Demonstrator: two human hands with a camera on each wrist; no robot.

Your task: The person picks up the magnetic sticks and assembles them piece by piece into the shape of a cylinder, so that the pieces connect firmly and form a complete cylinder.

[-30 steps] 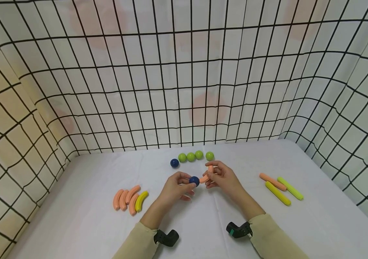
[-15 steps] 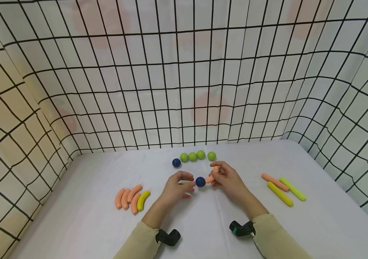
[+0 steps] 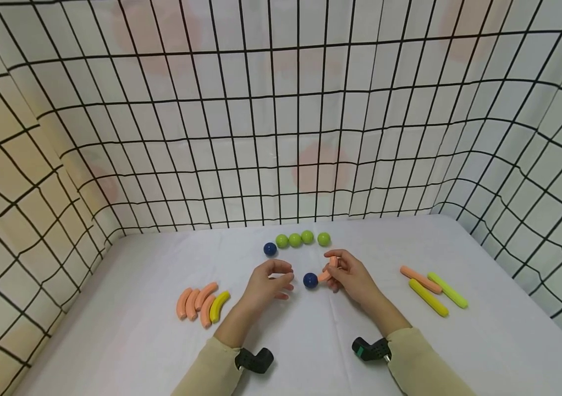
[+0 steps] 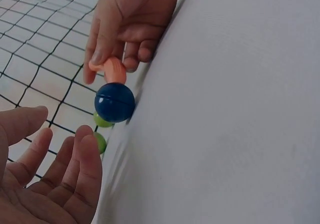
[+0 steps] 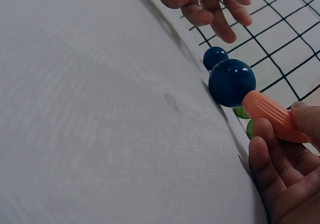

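My right hand [image 3: 353, 278] pinches a curved orange stick [image 5: 272, 115] between thumb and fingers. A dark blue ball [image 3: 310, 280] is joined to the stick's left end; the right wrist view shows the two touching end to end. To the left, my left hand [image 3: 267, 284] holds nothing, its fingers loosely bent and spread, with a gap between fingertips and ball. In the left wrist view the ball [image 4: 114, 102] hangs beyond those fingers. A second blue ball [image 3: 270, 249] lies on the table behind the hands.
Several green balls [image 3: 295, 240] line the back of the table. Several curved orange pieces [image 3: 192, 303] and a yellow curved piece [image 3: 219, 306] lie at left. Straight orange [image 3: 420, 279], yellow [image 3: 428, 297] and lime [image 3: 447, 290] sticks lie at right. A black-grid net [image 3: 281, 132] stands behind.
My left hand has let go of the blue ball and drawn back to the left. The right hand, holding the curved orange stick with the ball on it, has shifted slightly right.
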